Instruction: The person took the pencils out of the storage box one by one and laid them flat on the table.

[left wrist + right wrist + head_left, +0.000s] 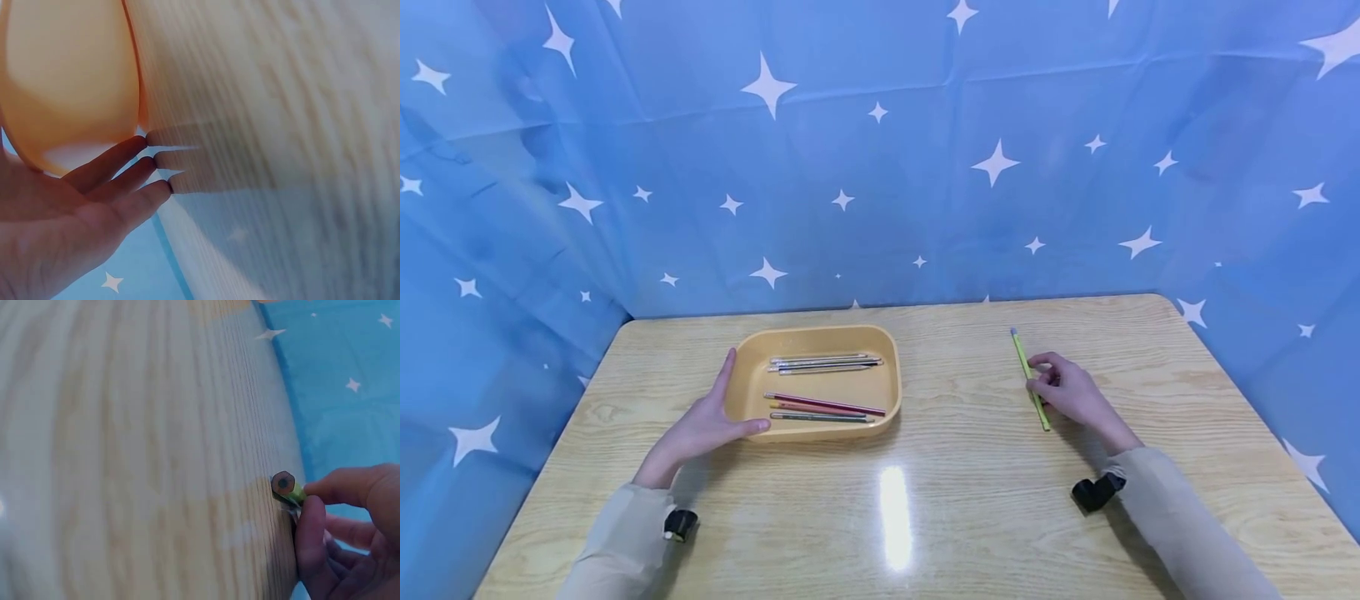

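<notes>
At the left of the table, my left hand spreads along the near left corner of a yellow-orange tray, thumb at its near rim and fingers by its left side. Straight fingers lie against the outer wall in the left wrist view. Inside the tray lie several pencils, a silvery group at the back and a red and dark group in front. On the right, my right hand pinches a lime-green pencil between thumb and forefinger. The pencil's unsharpened end faces the right wrist camera.
A pale wooden table carries everything, with a bright light reflection near its front. Blue cloth with white stars hangs behind and at both sides. A black wrist camera sits on the right sleeve, another on the left.
</notes>
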